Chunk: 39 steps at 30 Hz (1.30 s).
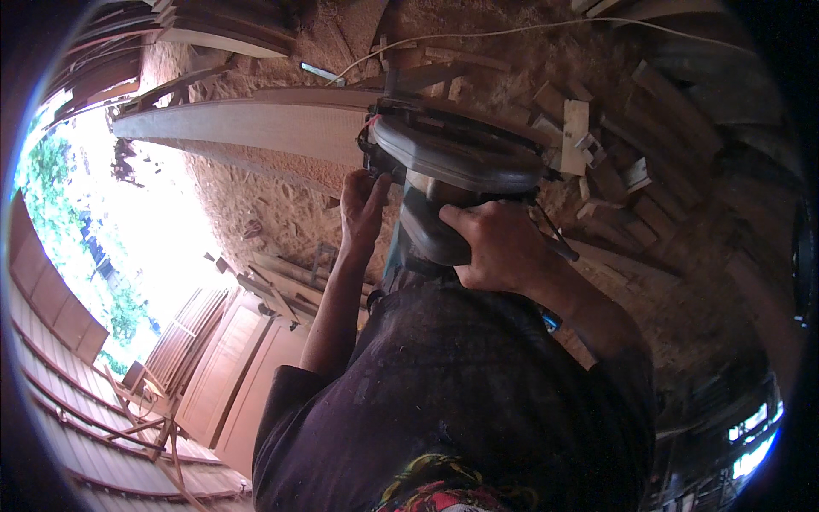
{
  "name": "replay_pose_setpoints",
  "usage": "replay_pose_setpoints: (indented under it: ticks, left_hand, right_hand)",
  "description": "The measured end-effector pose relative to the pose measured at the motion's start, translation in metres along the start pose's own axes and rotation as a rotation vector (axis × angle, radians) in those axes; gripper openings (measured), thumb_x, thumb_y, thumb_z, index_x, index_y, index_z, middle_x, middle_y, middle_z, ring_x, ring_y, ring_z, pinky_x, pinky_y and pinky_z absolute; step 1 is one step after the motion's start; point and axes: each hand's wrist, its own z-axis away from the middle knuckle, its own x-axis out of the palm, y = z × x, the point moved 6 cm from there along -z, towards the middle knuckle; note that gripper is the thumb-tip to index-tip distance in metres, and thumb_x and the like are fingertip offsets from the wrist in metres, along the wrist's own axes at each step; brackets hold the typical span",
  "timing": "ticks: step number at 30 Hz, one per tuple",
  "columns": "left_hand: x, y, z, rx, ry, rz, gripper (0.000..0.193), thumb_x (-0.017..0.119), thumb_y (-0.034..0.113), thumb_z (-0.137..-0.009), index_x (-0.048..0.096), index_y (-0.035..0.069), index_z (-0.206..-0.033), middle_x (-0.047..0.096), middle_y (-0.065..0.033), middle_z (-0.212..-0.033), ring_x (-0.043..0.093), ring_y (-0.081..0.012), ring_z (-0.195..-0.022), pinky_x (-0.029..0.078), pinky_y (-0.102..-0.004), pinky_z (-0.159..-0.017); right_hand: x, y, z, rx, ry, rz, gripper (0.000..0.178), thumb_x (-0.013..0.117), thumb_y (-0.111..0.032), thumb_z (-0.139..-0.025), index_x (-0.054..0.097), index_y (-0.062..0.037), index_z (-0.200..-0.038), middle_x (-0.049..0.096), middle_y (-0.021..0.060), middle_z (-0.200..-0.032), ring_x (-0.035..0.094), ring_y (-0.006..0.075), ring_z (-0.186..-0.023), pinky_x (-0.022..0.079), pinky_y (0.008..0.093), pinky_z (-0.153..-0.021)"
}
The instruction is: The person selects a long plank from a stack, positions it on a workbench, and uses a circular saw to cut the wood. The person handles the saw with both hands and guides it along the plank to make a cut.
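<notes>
A large circular saw [461,154] with a grey guard and a teal body is in front of my torso, at the right end of a long wooden plank [247,128]. My right hand [499,243] is wrapped round its rear grip, thumb over the top of the housing. At the tool's front left side, my left hand [364,205] is closed on it, fingers partly hidden. The blade is out of sight from above. Sawdust covers the ground beside the plank.
Several wood offcuts [576,136] lie in a pile at the right. A pale cord [478,34] runs across the far ground. Stacked boards [222,30] stand at the far left. Near the left, large wooden panels [230,358] lean by a bright opening.
</notes>
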Motion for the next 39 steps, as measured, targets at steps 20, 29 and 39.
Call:
replay_pose_setpoints:
  ticks: [20, 29, 39]
  left_hand:
    - [-0.015, 0.003, -0.003, 0.002, 0.021, -0.06, 0.037, 0.075, 0.023, -0.1, 0.057, 0.0, -0.123, 0.064, -0.0026, -0.094, 0.058, -0.0087, -0.082, 0.048, -0.0261, -0.073]
    - [-0.018, 0.003, -0.006, 0.005, 0.02, -0.007, 0.035, 0.073, 0.022, -0.101, 0.058, -0.001, -0.123, 0.063, -0.0027, -0.094, 0.058, -0.0094, -0.083, 0.049, -0.0267, -0.075]
    - [-0.022, 0.008, -0.007, 0.011, -0.009, -0.034, 0.026, 0.071, 0.02, -0.102, 0.06, 0.002, -0.116, 0.062, 0.0001, -0.094, 0.056, -0.0071, -0.085, 0.047, -0.0253, -0.076]
  right_hand:
    - [-0.002, -0.01, -0.01, -0.048, 0.047, -0.028, 0.062, 0.084, -0.017, -0.065, 0.065, 0.0008, -0.121, 0.074, 0.0217, -0.084, 0.076, 0.0391, -0.085, 0.062, 0.0487, -0.083]
    - [-0.003, -0.015, -0.014, -0.055, 0.039, -0.03, 0.054, 0.082, -0.016, -0.067, 0.066, 0.0005, -0.116, 0.074, 0.0226, -0.081, 0.076, 0.0391, -0.082, 0.062, 0.0492, -0.082]
    - [-0.006, -0.019, -0.016, -0.071, 0.063, -0.022, 0.047, 0.079, -0.017, -0.07, 0.068, 0.0003, -0.111, 0.075, 0.0225, -0.084, 0.077, 0.0373, -0.082, 0.063, 0.0503, -0.079]
